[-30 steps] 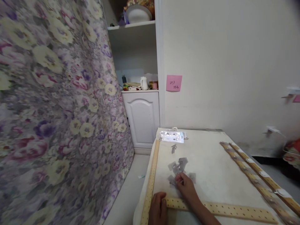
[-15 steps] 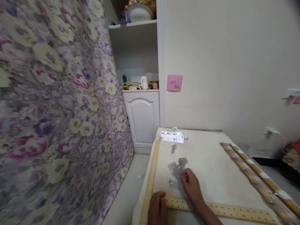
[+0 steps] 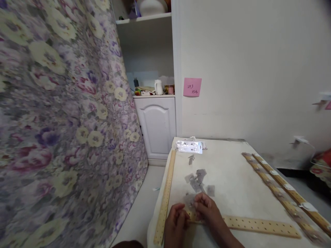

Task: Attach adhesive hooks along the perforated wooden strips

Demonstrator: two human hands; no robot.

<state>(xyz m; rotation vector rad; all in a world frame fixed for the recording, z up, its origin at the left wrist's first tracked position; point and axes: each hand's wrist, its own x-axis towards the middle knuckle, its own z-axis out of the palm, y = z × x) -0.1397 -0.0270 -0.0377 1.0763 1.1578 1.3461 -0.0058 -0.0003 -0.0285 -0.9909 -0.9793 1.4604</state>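
My right hand (image 3: 207,208) is closed in a pinch at the edge of a clear square adhesive hook (image 3: 190,200), over the near perforated wooden strip (image 3: 261,225). Left of it, my left hand (image 3: 177,220) has loosely curled fingers with gaps between them, close to the hook; nothing shows in them. Just beyond my hands lies a loose cluster of clear adhesive hooks (image 3: 197,182) with small metal parts. A single clear square (image 3: 211,190) rests to the right of the cluster.
A second perforated strip (image 3: 168,186) runs along the table's left side. On the right lie strips with clear patches (image 3: 279,194) and white pieces (image 3: 288,187). A blister pack (image 3: 189,146) lies at the far end. The floral curtain (image 3: 77,120) hangs at left.
My right hand has come nearer and pinches a clear hook that lay on the table. The left hand has turned and risen slightly towards it. The view has tilted down a little.
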